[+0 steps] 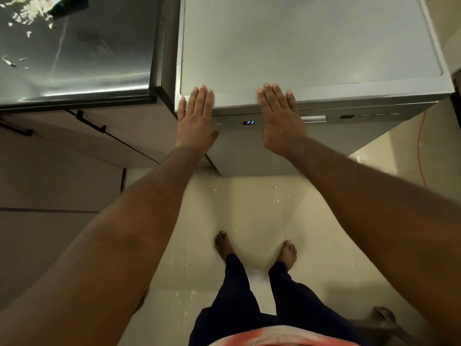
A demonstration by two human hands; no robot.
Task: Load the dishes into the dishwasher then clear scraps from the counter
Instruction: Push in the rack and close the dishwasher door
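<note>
Now two flat hands, left hand (195,118) and right hand (280,118), press one dishwasher (311,46).

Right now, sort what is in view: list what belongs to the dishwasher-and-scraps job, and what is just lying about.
Job: dishwasher, door shut; left hand and right hand, flat on its front top edge; scraps on the steel counter.
Lying about: crumbs on the floor; orange cable at the right; black object at the counter's far end.

Counter scraps (28,9) partly beyond top edge; panel markings (379,115) illegibly small.
</note>
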